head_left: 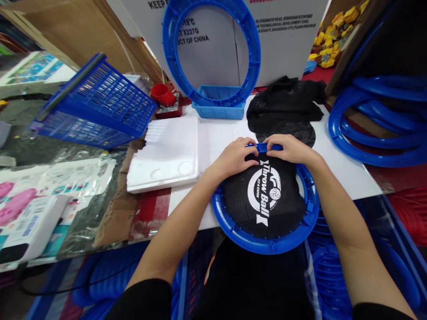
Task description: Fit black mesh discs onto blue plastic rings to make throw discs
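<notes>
A blue plastic ring (pixel 260 242) lies on the white table (pixel 347 175) in front of me, overhanging its near edge. A black mesh net (pixel 267 195) printed "Throw Ball" in white covers its opening. My left hand (pixel 233 158) and my right hand (pixel 290 149) are both at the ring's far rim, fingers curled and pressing the net's edge onto the blue rim between them. More black mesh nets (pixel 283 109) lie piled just beyond my hands.
A second blue ring (pixel 213 49) stands upright in a blue tray (pixel 220 109) against a white carton. A blue basket (pixel 96 104), a red cup (pixel 162 94) and a white foam block (pixel 167 155) sit left. Stacked blue rings (pixel 380 120) lie right.
</notes>
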Demonstrator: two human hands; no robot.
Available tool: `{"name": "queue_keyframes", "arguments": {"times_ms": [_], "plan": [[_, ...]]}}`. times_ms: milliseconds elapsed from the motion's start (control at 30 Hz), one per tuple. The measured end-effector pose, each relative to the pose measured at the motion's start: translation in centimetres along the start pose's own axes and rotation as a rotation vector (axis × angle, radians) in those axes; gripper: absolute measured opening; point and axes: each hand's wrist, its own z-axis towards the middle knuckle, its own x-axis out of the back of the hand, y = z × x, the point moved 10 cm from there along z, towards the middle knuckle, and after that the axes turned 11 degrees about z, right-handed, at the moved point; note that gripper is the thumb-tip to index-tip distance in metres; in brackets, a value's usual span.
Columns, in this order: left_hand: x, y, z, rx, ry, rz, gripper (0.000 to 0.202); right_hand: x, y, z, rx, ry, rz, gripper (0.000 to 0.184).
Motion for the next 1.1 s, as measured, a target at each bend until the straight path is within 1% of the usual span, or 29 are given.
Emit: {"name": "queue_keyframes", "arguments": {"times_ms": [133, 233, 333, 433, 533, 567, 633, 700, 800, 900, 1000, 1100], "plan": [[-0.1, -0.2, -0.4, 0.044, -0.097, -0.015, 0.028, -0.5, -0.2, 0.0, 0.032, -0.021, 0.018, 0.012], [-0.3, 0.3, -0.6, 0.046, -0.147, 0.052, 0.033, -1.5, 0.2, -0.1, 0.029, -0.102, 0.038, 0.020], [-0.5, 0.9, -0.8, 0.044, -0.176, 0.091, 0.036, -2.6, 0.5, -0.3, 0.009, -0.194, 0.036, 0.032], [-0.2, 0.4, -0.9, 0.090, -0.165, -0.001, 0.034, -3.0, 0.2, -0.4, -0.009, -0.227, 0.033, 0.033], [0.4, -0.8, -1.0, 0.143, -0.116, -0.240, 0.016, -2.7, -0.7, -0.2, -0.010, -0.190, 0.059, 0.022], [0.4, -1.3, -1.0, 0.172, -0.099, -0.335, 0.013, -2.5, -1.0, -0.1, -0.009, -0.168, 0.075, 0.018], [0.3, -2.5, -1.1, 0.254, -0.064, -0.498, 0.014, -2.2, -1.2, 0.1, -0.015, -0.118, 0.104, 0.015], [-0.1, -3.6, -1.1, 0.340, -0.020, -0.595, 0.015, -1.9, -1.0, 0.4, -0.032, -0.071, 0.121, 0.016], [-0.9, -4.6, -1.1, 0.423, 0.020, -0.665, 0.018, -1.8, -0.2, 0.7, -0.073, -0.004, 0.162, 0.015], [-1.7, -5.1, -0.9, 0.471, 0.008, -0.682, 0.022, -1.9, 0.8, 1.0, -0.118, 0.045, 0.184, 0.014], [-2.0, -5.3, -0.8, 0.483, 0.006, -0.652, 0.021, -2.0, 0.9, 1.2, -0.115, 0.053, 0.144, 0.014], [-2.1, -5.4, -0.8, 0.479, 0.018, -0.675, 0.019, -2.0, 0.7, 1.4, -0.086, 0.018, 0.122, 0.015]]}}
